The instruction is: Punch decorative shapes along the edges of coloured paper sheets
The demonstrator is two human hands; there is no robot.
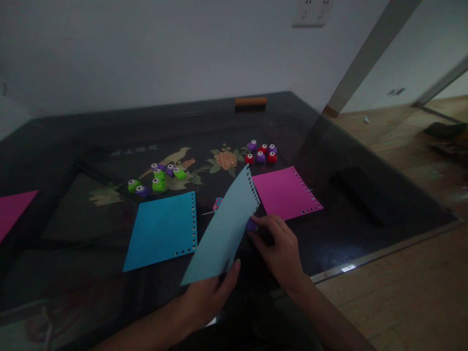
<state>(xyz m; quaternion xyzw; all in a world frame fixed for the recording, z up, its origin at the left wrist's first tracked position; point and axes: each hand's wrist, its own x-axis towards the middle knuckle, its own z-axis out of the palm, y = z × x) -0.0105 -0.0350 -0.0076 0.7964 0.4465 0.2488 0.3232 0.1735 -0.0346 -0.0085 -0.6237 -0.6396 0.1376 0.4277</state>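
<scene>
A light blue sheet of paper (224,229) is tilted up off the table, its lower edge between the thumb and fingers of my left hand (214,292). Punched holes run along its upper right edge. My right hand (281,243) pinches a small purple craft punch (251,224) at the sheet's right edge, near the corner. To the left lies a darker blue sheet (161,229) with holes along its right and part of its bottom edge. A pink sheet (283,192), similarly punched, lies behind my right hand. Partly hidden behind the raised sheet is a small pink-and-blue patterned item (218,204).
Green and purple punches (159,185) stand at the back left, red and purple ones (260,156) at the back right. A brown roll (250,102) lies by the wall. Another pink sheet (14,210) is at far left, a dark flat object (363,195) at right on the black table (204,124).
</scene>
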